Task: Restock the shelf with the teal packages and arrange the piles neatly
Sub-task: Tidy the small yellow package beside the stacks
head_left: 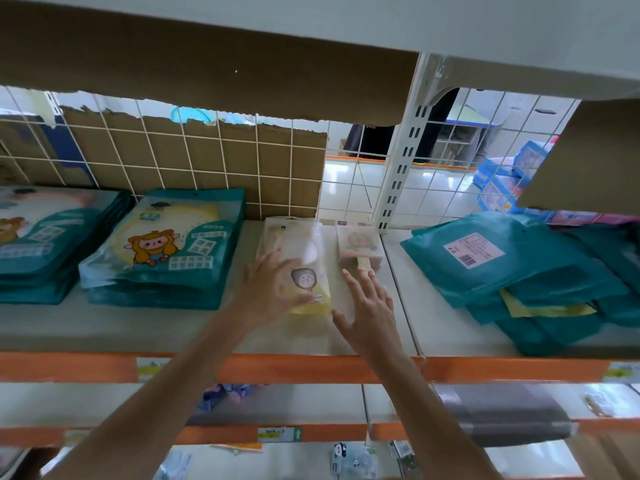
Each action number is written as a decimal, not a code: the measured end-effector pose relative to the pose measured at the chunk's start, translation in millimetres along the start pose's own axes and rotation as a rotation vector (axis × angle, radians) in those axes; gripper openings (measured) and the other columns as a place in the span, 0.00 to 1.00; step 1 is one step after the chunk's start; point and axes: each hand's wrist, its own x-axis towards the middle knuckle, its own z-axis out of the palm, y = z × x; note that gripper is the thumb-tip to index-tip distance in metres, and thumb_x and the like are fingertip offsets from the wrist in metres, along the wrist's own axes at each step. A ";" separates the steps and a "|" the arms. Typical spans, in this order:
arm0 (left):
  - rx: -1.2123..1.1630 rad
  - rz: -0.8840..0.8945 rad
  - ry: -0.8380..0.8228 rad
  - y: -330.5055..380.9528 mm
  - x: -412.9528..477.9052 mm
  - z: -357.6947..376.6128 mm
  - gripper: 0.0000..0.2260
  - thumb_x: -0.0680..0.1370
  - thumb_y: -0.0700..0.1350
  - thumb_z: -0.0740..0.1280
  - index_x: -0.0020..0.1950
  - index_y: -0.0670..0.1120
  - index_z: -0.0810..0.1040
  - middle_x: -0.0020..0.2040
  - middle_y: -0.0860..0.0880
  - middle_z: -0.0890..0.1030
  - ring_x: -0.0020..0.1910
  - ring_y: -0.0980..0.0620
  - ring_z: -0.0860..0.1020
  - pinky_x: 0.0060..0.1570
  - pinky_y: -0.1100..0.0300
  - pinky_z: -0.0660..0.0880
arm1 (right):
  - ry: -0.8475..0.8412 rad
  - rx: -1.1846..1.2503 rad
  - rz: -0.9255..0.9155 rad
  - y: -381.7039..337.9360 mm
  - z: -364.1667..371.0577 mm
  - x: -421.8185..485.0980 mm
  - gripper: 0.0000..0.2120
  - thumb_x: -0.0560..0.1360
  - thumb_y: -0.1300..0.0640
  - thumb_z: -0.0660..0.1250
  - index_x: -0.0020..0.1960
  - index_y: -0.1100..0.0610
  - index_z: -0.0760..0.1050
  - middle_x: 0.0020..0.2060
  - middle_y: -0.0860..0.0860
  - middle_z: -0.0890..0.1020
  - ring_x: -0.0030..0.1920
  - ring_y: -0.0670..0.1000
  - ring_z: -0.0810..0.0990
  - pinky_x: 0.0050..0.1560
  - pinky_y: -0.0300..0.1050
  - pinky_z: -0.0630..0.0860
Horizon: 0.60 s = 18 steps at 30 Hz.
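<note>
- Teal packages: squared stacks at left of the shelf; right heap slumped and needs tidying.
- Clear pouch: centre, apparently occupying restocking space.
- Left hand: fingers spread, resting on the pouch, likely to shift it.
- Right hand: fingers apart, holding nothing, just beside the pouch.

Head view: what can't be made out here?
All in the head view:
- Clear package: its lower left is covered by the left hand; contents blurred.
- Right hand: whether it touches the shelf can't be told.
- Far-left teal pile: cut off by the left edge.
- Right teal pile: its far end is cut by the right edge and a cardboard flap; label print too small.
</note>
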 end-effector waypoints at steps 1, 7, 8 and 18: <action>0.071 0.033 -0.059 -2.8 -8.9 4.0 0.37 0.68 0.70 0.60 0.74 0.56 0.60 0.77 0.51 0.52 0.75 0.50 0.48 0.72 0.45 0.42 | -0.009 -0.010 -0.012 0.4 -0.1 -0.1 0.33 0.76 0.47 0.63 0.76 0.50 0.54 0.76 0.53 0.54 0.76 0.53 0.48 0.73 0.47 0.44; 0.269 0.031 -0.044 -17.9 -21.1 23.2 0.46 0.62 0.78 0.37 0.76 0.57 0.50 0.78 0.53 0.47 0.76 0.50 0.44 0.71 0.43 0.38 | -0.056 -0.034 -0.089 0.2 0.2 -0.6 0.31 0.77 0.48 0.61 0.76 0.48 0.53 0.76 0.49 0.52 0.76 0.50 0.44 0.71 0.45 0.40; 0.262 0.019 -0.034 -17.5 -20.9 23.4 0.41 0.67 0.75 0.43 0.76 0.56 0.50 0.78 0.52 0.47 0.76 0.50 0.44 0.72 0.44 0.39 | -0.060 -0.028 -0.084 0.4 -0.1 -1.1 0.31 0.77 0.48 0.61 0.76 0.48 0.53 0.76 0.48 0.52 0.76 0.50 0.44 0.71 0.45 0.39; 0.228 -0.015 0.010 -19.1 -16.2 26.2 0.30 0.77 0.62 0.55 0.76 0.56 0.49 0.77 0.51 0.50 0.76 0.50 0.47 0.73 0.48 0.45 | -0.047 0.018 0.000 -0.4 -0.3 -1.3 0.31 0.76 0.49 0.63 0.75 0.49 0.56 0.76 0.50 0.56 0.76 0.52 0.47 0.74 0.50 0.48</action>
